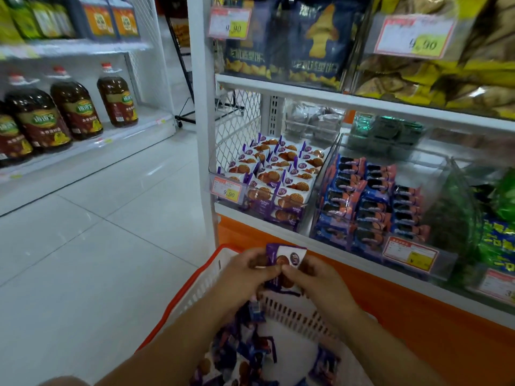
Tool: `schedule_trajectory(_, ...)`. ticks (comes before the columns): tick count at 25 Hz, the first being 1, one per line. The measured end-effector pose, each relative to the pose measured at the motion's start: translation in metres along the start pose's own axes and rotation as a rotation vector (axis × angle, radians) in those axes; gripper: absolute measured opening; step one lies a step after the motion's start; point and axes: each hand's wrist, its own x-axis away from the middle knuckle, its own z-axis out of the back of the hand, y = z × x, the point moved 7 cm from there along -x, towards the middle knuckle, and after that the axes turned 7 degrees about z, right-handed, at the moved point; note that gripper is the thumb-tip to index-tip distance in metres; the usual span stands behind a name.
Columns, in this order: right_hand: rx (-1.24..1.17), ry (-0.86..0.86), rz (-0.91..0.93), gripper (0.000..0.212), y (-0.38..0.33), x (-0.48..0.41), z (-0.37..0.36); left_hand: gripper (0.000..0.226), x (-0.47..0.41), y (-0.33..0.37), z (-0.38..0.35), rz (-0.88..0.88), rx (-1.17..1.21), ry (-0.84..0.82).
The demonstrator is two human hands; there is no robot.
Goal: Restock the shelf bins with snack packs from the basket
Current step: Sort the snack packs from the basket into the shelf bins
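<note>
A white basket with an orange rim point(195, 277) sits low in front of me, holding several purple-and-white snack packs point(245, 360). Above it, my left hand point(245, 274) and my right hand point(315, 277) together grip a small stack of purple-and-white waffle packs point(284, 257). On the shelf beyond, a clear bin point(223, 160) is filled with the same waffle packs point(278, 174). To its right another clear bin holds blue-and-orange sandwich biscuit packs point(370, 201).
A white shelf upright point(202, 121) stands left of the bins. Green bags point(496, 232) lie at the far right, chip bags point(301, 43) on the shelf above. Oil bottles point(75, 110) line a shelf at left across the tiled aisle floor point(97, 232).
</note>
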Motion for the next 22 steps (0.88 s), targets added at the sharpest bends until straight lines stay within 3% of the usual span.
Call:
schedule_trajectory(5, 0.234, 0.040, 0.170, 0.013, -0.110, -0.036, 0.033, 0.020, -0.008, 0.092, 0.026, -0.247, -0.113, 0.081)
schedule_trajectory(9, 0.419, 0.158, 0.321, 0.029, -0.178, -0.108, 0.057, 0.049, -0.039, 0.122, 0.065, -0.424, -0.764, 0.392)
schedule_trajectory(12, 0.618, 0.177, 0.324, 0.040, -0.192, -0.192, 0.051, 0.056, -0.074, 0.113, 0.085, -0.432, -1.038, 0.453)
schedule_trajectory(18, 0.793, 0.280, 0.298, 0.047, -0.185, -0.325, 0.038, 0.068, -0.108, 0.087, 0.113, -0.462, -1.126, 0.502)
schedule_trajectory(22, 0.856, 0.251, 0.326, 0.044, -0.179, -0.368, 0.022, 0.068, -0.120, 0.083, 0.119, -0.494, -1.104, 0.503)
